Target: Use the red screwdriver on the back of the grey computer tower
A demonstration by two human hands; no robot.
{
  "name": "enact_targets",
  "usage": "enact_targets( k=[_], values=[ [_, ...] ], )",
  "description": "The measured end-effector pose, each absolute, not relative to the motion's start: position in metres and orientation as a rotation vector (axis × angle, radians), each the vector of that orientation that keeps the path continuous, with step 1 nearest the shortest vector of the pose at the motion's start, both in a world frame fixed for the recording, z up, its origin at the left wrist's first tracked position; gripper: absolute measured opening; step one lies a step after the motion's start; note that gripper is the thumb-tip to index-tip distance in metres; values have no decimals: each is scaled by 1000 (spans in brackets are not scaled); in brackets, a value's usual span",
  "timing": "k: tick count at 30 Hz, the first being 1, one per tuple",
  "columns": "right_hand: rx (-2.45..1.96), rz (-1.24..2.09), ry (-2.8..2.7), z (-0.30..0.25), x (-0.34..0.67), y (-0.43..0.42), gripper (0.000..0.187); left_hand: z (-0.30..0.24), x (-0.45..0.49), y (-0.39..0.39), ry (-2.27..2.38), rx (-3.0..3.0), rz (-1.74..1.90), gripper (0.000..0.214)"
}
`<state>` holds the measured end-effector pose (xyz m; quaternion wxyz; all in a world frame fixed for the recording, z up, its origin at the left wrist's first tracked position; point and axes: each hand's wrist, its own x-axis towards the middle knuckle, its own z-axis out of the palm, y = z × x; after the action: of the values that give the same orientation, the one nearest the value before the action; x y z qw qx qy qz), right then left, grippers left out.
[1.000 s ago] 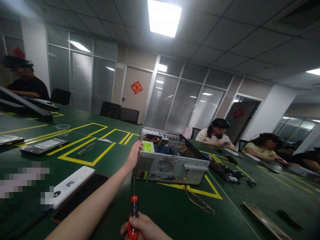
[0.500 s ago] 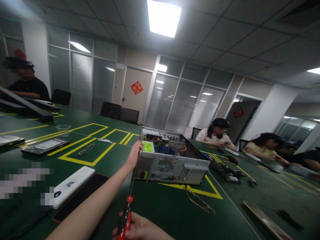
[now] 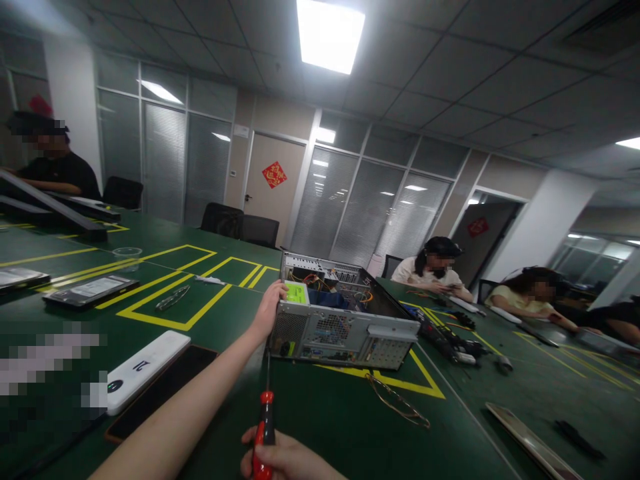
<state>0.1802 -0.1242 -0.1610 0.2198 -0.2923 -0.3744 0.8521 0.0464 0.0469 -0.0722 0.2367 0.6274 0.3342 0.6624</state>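
An open computer case (image 3: 345, 337) lies on its side on the green table, its rear panel facing me. Inside are coloured cables and, at the near left corner, a power supply with a bright green label (image 3: 297, 293). My left hand (image 3: 269, 312) grips the case's left edge beside that label, fingertips over the rim. In my right hand (image 3: 290, 459), closed around its handle, is a red and black screwdriver (image 3: 267, 423). Its thin shaft points away from me, with the tip by the lower left corner of the rear panel; whether it touches a screw I cannot tell.
To the left lie a hard drive (image 3: 91, 292), a clear plastic cup (image 3: 127, 257), a white device (image 3: 149, 370) and a dark phone-like slab (image 3: 165, 390). Eyeglasses (image 3: 400, 403) rest before the case. Cables (image 3: 450, 337) lie on the right. Several people sit around the table.
The screwdriver and my right hand have shifted slightly right, and the handle stands more upright in view. My left hand and the case have stayed put.
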Motion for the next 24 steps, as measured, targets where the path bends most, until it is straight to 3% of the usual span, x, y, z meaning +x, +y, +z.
enact_targets(
  k=[4,13,21,24],
  values=[
    [-763,2423,-931,-157,181,-127,59,-71,46,45,917,1722,1807,39],
    [-750,2495,-994,-126,179,-132,68,-71,46,47,930,1751,1823,41],
    [-719,2424,-1019,-139,181,-131,76,-71,46,46,911,1749,1816,40],
    [-829,2392,-987,-138,179,-133,68,-70,46,46,913,1766,1808,39]
  ],
)
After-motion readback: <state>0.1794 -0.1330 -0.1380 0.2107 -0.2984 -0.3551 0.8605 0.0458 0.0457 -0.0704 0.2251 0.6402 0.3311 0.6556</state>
